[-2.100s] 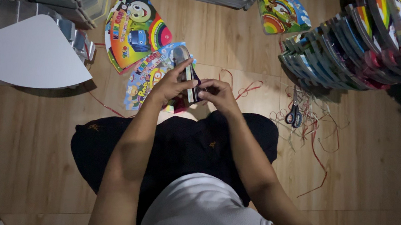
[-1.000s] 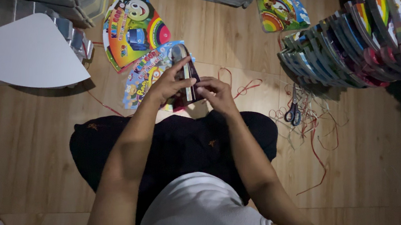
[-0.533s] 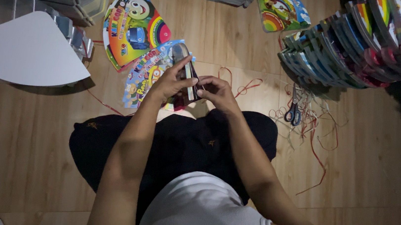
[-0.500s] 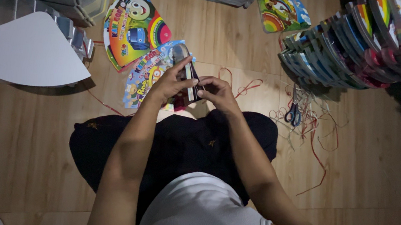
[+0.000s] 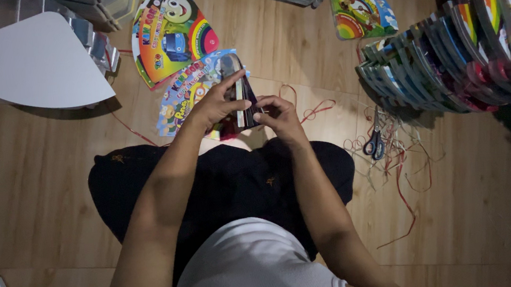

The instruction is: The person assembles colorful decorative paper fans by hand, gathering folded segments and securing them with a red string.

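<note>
I sit on a wooden floor with both arms stretched out over my lap. My left hand (image 5: pixel 216 103) grips a folded, wedge-shaped colourful card packet (image 5: pixel 238 91) held edge-on. My right hand (image 5: pixel 277 112) pinches the lower right side of the same packet with its fingertips. Just beyond my hands, two flat fan-shaped cartoon cards lie on the floor: a blue one (image 5: pixel 190 90) and a larger orange-green one (image 5: pixel 168 32).
A curved row of upright colourful fan cards (image 5: pixel 448 47) stands at the right. Scissors (image 5: pixel 374 143) lie among loose red and pale strings (image 5: pixel 400 166). Another fan card (image 5: pixel 360 9) lies at the top. A white curved board (image 5: pixel 25 60) rests at the left.
Both hands stay on the packet with only slight finger shifts; nothing else has moved.
</note>
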